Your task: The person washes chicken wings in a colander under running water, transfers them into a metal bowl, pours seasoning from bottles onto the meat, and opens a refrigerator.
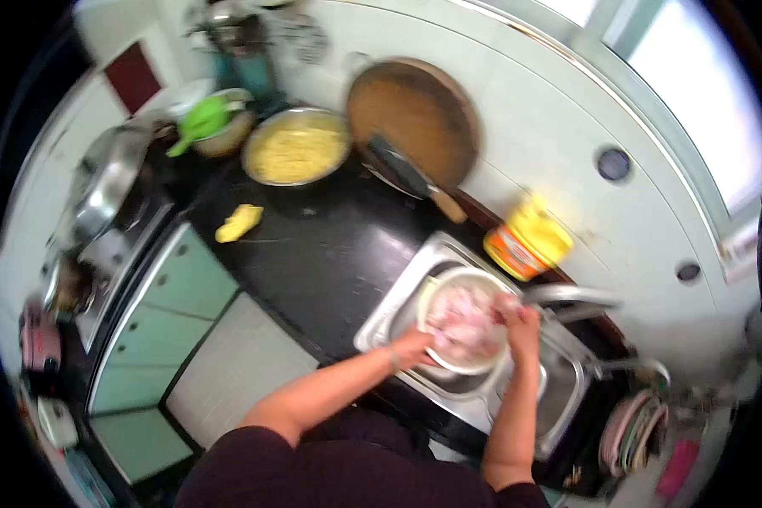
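One white bowl (pixel 464 369) of raw meat (pixel 464 326) is over the sink's (pixel 404 286) left basin. The left hand (pixel 413 349) curls firmly round its rim, steadying well; the right hand (pixel 519 317) looks half-closed beside the meat, hold unclear.

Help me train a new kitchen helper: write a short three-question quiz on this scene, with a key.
1. True or false: the left hand touches the bowl of pink food.
2. Multiple choice: where is that bowl?
A) beside the round board
B) on the stove
C) at the sink
3. Fill in: the round board leans against the ____.

Key: 1 true; 2 C; 3 wall.
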{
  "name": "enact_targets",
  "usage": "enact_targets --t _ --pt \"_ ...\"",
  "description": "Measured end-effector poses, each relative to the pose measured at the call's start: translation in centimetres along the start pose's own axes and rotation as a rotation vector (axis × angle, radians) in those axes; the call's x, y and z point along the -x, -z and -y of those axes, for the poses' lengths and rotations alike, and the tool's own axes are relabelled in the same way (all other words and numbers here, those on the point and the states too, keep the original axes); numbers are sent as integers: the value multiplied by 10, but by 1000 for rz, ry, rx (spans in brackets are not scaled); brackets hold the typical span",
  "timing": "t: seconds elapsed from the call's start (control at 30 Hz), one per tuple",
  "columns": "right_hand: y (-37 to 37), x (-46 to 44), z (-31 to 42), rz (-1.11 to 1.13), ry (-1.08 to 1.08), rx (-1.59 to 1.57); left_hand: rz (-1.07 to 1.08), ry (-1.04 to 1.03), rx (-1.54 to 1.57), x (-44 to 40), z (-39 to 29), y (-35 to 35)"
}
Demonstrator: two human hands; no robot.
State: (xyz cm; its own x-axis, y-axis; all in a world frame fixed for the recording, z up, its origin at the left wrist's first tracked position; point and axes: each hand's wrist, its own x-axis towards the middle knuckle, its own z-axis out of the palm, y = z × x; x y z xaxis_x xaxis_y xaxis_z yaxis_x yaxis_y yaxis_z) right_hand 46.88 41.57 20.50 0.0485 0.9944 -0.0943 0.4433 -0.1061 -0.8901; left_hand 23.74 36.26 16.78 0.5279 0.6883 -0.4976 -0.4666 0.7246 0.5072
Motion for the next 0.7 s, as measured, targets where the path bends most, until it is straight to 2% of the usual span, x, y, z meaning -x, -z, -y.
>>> enact_targets --t 0.17,0.37,0.43,0.5,0.57,0.63,0.7 --pt "2 12 27 22 -41 -362 20 -32 23 6 -8 -8" --pt "17 23 8 -132 -96 -417 5 10 18 5 -6 -5" --pt "20 27 -16 -314 -30 -183 10 17 21 4 -5 -5" --pt "18 36 -38 -320 -88 -161 -19 22 -6 -1 -1 -2" --pt "8 47 -69 -310 19 60 -15 23 -34 1 -1 -4" --pt "3 59 -70 -271 -76 -1 -71 58 -16 0 2 -2" --pt "-1 72 -63 -22 -434 -340 -63 72 -29 -4 7 5"
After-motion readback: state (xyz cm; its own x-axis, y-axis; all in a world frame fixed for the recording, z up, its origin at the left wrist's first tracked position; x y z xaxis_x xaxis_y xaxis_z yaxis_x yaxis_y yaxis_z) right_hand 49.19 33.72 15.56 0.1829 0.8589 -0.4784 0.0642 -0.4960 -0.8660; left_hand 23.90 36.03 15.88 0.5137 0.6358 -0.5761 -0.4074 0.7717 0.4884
